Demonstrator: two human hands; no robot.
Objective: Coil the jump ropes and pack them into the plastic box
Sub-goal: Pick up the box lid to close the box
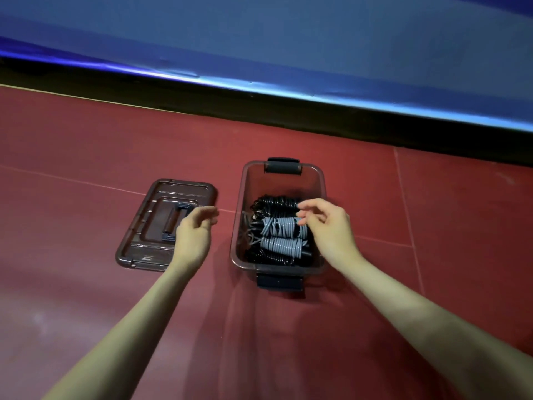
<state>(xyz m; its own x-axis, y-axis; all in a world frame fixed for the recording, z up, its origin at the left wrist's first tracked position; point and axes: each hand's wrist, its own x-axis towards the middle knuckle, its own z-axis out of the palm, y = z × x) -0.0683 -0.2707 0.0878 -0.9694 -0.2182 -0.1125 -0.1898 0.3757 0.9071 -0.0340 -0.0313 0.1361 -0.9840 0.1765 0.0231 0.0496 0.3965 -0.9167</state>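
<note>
Head view: plastic box (314,180) sits open on the red floor (86,313), four coiled jump ropes (278,232) packed side by side inside, so they fit flat. Right hand (326,226) hovers over the box's right rim, fingers loosely curled, gripping nothing. Left hand (193,238), relaxed, is left of box, over the lid (150,215), likely the next pick.

Sports hall: red court floor (86,284) with painted lines, blue wall padding (288,39).

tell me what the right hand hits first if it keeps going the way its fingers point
Probably the grey coiled rope in the plastic box: the right hand points left and down, fingertips just over it. Depth is unclear.
</note>
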